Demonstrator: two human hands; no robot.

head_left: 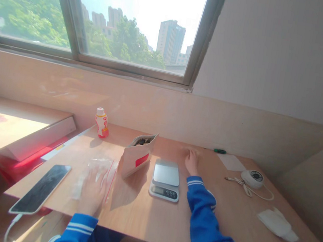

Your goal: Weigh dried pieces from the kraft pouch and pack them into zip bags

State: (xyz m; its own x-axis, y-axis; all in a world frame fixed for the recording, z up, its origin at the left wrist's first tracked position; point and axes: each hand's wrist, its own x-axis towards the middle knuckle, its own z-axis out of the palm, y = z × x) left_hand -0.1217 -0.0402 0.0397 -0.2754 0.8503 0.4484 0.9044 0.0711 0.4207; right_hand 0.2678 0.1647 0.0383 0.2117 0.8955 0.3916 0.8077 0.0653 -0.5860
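Note:
My left hand lies flat with its fingers stretched out on a clear zip bag with a red seal line. My right hand rests on the table beyond the kitchen scale and to its right. Its fingers point away from me, a little bent and blurred, and I see nothing held in them. The scale has a silver plate and a dark button panel. Between the bag and the scale stands a brown paper pouch with a red label. Its top gapes, showing dark and brown pieces I cannot name.
A small red-and-white bottle stands at the back left. A phone with a cable lies by the left edge. To the right are a green-handled tool, white paper, a round white device with a cord, and a crumpled tissue.

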